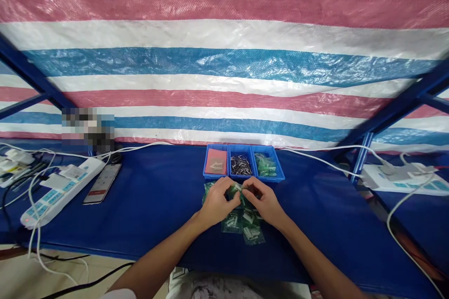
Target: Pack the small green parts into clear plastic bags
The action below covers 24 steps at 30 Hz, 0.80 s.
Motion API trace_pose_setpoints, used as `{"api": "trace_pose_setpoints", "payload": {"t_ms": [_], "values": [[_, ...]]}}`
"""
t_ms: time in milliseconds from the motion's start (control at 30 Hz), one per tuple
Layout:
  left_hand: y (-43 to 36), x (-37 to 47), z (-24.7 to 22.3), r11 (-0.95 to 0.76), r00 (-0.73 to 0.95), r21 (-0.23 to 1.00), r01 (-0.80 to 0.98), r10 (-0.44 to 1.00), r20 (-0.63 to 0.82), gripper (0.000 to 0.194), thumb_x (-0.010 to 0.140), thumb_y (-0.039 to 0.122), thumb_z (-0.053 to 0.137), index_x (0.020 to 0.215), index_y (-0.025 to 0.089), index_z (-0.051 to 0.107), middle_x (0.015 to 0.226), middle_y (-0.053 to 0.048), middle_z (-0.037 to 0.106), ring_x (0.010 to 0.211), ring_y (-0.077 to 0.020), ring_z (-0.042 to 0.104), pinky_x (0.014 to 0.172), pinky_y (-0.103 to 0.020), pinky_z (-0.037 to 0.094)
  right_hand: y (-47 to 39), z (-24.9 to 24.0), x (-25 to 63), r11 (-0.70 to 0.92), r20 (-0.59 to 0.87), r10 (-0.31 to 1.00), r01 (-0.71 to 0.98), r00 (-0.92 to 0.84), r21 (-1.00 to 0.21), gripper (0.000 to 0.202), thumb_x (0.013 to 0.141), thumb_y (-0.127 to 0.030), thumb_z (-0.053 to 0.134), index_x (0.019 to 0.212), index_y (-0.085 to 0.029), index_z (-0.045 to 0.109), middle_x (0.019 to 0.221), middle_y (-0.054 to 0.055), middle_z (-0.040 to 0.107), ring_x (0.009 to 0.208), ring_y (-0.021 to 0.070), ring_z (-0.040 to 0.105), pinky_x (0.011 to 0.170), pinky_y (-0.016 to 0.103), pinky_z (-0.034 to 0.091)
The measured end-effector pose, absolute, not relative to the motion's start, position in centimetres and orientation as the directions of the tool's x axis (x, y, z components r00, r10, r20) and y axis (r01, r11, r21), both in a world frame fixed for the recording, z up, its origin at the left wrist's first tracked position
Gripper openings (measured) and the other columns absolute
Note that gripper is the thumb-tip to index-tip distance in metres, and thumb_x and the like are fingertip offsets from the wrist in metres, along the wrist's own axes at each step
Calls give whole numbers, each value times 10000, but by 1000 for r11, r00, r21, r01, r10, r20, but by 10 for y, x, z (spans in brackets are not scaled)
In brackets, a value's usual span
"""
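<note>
Both hands meet over the blue tabletop, just in front of three small blue bins. Between my fingertips is a small clear-green plastic bag (237, 188), partly covered by the fingers. My left hand (217, 203) is closed in a pinch on its left side. My right hand (264, 200) pinches the right side with thumb and forefinger. Beneath and around the hands lie several similar green bags (252, 233) with pale, stick-like pieces inside. The left bin (205, 168) holds a pinkish-red sheet with pale pieces on it. Many metal screws or nails (240, 165) fill the middle bin; green bags (265, 165) fill the right one.
On the left, a white power strip (59, 194) with plugs and cables lies beside a phone (102, 184). Another power strip (407, 180) stands at the right, its white cable (393, 210) hanging down. Blue frame posts (363, 154) and a striped tarp (224, 65) close off the back.
</note>
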<state>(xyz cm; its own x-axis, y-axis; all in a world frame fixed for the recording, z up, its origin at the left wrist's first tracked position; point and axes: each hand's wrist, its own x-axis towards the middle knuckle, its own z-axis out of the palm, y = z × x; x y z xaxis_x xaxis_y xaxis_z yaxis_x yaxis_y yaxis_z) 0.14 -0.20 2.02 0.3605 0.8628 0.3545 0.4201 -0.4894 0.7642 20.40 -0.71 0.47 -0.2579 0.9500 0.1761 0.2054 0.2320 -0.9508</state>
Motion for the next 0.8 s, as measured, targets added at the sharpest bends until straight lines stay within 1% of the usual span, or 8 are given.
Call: {"api": "trace_pose_setpoints", "payload": {"t_ms": [133, 300, 367, 433, 533, 633, 800], "values": [[-1, 1, 20, -507, 366, 750, 425, 854, 370, 72, 983, 214, 608, 918, 198, 633, 863, -23, 616, 843, -191, 570, 737, -293, 429, -7, 7, 204, 242, 181, 948, 222, -261, -945, 227, 1035, -450, 614, 962, -237, 641, 813, 0, 535, 679, 169, 442, 628, 298, 373], [-1, 1, 18, -516, 369, 736, 438, 850, 376, 155, 1011, 276, 608, 880, 195, 624, 848, -33, 617, 842, -200, 571, 745, -308, 442, -7, 8, 205, 269, 204, 942, 237, -266, -934, 213, 1041, -426, 596, 948, -237, 633, 817, 0, 523, 687, 174, 454, 634, 298, 382], [-1, 0, 18, -519, 366, 739, 430, 848, 383, 143, 1018, 289, 604, 914, 196, 639, 873, -42, 633, 864, -206, 585, 767, -315, 457, -7, 8, 205, 274, 208, 941, 245, -266, -930, 207, 1042, -416, 593, 945, -237, 632, 817, 3, 525, 689, 175, 456, 630, 298, 380], [-2, 0, 17, -519, 360, 742, 424, 848, 388, 107, 1018, 292, 608, 999, 201, 661, 904, -47, 646, 879, -208, 596, 777, -316, 464, -8, 8, 205, 279, 210, 940, 250, -268, -927, 200, 1043, -408, 590, 945, -237, 629, 821, 5, 529, 693, 175, 459, 632, 299, 382], [-2, 0, 16, -505, 342, 744, 437, 858, 382, 136, 1010, 300, 621, 1103, 212, 667, 891, -37, 635, 833, -196, 584, 738, -303, 454, -8, 8, 205, 286, 216, 939, 255, -268, -924, 198, 1041, -410, 588, 947, -239, 629, 821, 7, 532, 690, 176, 459, 630, 302, 384], [-2, -1, 14, -504, 328, 734, 454, 861, 389, 134, 1007, 312, 622, 1085, 212, 665, 845, -26, 606, 789, -188, 564, 702, -293, 437, -8, 8, 205, 293, 225, 938, 260, -262, -920, 196, 1040, -408, 587, 950, -241, 636, 813, 7, 530, 686, 179, 459, 629, 306, 387], [-2, -1, 12, -506, 331, 735, 452, 860, 389, 137, 1010, 312, 615, 1084, 206, 661, 837, -25, 596, 786, -185, 560, 690, -287, 427, -8, 11, 205, 308, 240, 934, 258, -265, -916, 179, 1042, -383, 586, 947, -239, 633, 824, 5, 540, 685, 178, 470, 639, 307, 392]]}}
